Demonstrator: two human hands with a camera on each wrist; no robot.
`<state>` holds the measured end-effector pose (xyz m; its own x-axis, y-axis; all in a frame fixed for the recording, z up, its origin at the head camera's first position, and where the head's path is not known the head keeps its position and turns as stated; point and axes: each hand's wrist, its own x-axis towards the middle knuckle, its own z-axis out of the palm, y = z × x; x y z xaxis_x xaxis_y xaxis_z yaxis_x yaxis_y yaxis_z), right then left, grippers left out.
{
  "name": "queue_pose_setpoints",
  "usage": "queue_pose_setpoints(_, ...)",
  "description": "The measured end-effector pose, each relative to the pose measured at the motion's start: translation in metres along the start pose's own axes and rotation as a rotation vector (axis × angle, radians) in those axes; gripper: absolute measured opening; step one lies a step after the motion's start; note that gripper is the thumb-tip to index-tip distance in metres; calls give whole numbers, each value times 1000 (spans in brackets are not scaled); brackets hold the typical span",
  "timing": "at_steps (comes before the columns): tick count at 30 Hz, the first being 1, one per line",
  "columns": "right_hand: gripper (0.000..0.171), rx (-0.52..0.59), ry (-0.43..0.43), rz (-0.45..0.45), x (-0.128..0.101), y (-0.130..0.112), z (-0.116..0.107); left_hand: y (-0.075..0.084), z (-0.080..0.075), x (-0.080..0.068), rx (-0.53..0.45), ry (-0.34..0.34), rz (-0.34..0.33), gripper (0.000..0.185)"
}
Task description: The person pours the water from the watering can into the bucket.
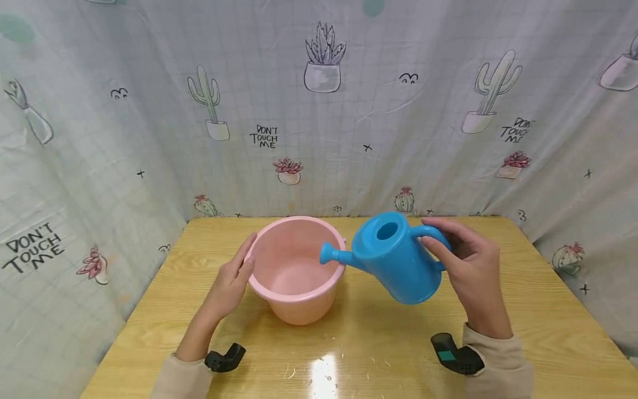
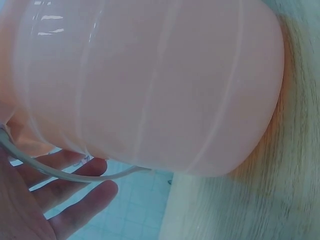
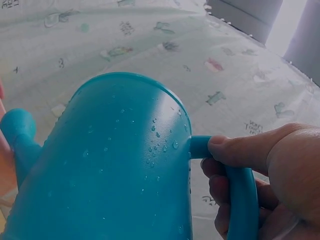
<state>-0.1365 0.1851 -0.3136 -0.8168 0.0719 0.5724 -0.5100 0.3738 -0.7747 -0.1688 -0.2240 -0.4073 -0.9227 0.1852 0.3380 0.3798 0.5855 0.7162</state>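
A pink plastic bucket (image 1: 306, 306) stands on the table. At its left rim is my left hand (image 1: 230, 285), thumb over the edge and the other fingers along the outside. Up close in the left wrist view, those fingers (image 2: 85, 210) lie beside the bucket's thin pale bail handle (image 2: 65, 175). My right hand (image 1: 471, 266) grips the handle of a blue watering can (image 1: 399, 266), fingers wrapped round it. Tilted leftward, the can has its spout head over the bucket's right rim. No stream shows from the spout. Water drops dot the can's side (image 3: 120, 165).
The wooden table (image 1: 528, 327) has small wet marks and a bright reflection near its front. A cactus-print curtain (image 1: 319, 122) hangs behind and at both sides. Black devices (image 1: 453, 354) are strapped to both wrists.
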Motion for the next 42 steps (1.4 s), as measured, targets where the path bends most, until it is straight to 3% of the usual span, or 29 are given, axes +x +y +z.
queue_pose_setpoints(12,33,53,6,-2,1,1,2,1,-1,2,-8,5,6,50)
queue_pose_setpoints(42,34,34,-6,-9,-1,2,0,-1,0,-1,18,15,8,50)
